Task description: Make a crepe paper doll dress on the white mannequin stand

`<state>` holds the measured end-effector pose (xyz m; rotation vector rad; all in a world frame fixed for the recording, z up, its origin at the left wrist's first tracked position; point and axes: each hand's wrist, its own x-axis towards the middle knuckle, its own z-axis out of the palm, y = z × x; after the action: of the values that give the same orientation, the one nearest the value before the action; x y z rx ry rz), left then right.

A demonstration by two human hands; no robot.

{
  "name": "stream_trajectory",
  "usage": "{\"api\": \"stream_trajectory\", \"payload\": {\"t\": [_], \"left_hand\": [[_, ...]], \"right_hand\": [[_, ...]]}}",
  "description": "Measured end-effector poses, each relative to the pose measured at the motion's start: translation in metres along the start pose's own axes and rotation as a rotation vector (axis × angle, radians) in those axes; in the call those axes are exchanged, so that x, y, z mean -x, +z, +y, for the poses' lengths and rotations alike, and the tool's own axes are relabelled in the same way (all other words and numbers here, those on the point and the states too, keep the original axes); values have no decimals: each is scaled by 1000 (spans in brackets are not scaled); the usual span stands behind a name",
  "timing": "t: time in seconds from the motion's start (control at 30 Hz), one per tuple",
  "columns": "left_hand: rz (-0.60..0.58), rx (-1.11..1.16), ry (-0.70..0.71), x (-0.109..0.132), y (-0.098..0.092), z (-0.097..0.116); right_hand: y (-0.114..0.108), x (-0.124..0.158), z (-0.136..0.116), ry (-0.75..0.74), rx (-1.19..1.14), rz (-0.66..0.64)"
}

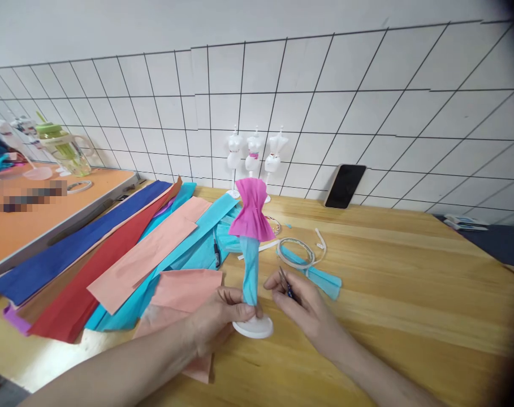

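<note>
A small dress-form mannequin (pixel 253 209) stands upright in front of me, wrapped in a flared magenta paper top above a narrow light-blue paper skirt (pixel 251 268). My left hand (pixel 223 316) is closed around its lower end, just above the round white base (pixel 257 328). To the right of the skirt, apart from it, my right hand (pixel 299 302) grips small scissors (pixel 286 281) with the blades pointing up. The fingers partly hide the scissors' handles.
Coloured paper strips, among them a red strip (pixel 87 282), spread leftward. A black pen (pixel 216 251), a tape roll (pixel 296 252) and a blue strip (pixel 324 281) lie behind my hands. Several white mannequins (pixel 234 152) and a phone (pixel 345 186) stand by the wall. A bottle (pixel 65 150) is far left.
</note>
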<state>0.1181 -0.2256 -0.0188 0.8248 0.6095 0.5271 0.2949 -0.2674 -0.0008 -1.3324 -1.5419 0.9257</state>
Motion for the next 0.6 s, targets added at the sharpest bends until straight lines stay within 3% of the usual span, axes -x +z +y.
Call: {"api": "stream_trajectory", "payload": {"t": [0.1,0.27,0.43,0.6], "left_hand": [[-108,-2,3,3,-5,5],[-161,38,-28,8,-4,5],[-108,75,-48,12,1,3],[-85,128,-62,13,5,3]], "right_hand": [[-12,1,-6,-1,29,-99],[-15,-4,-3,70,-7,-192],[-2,-5,2,123,-81,-71],[4,-4,3,210,-143,-151]]}}
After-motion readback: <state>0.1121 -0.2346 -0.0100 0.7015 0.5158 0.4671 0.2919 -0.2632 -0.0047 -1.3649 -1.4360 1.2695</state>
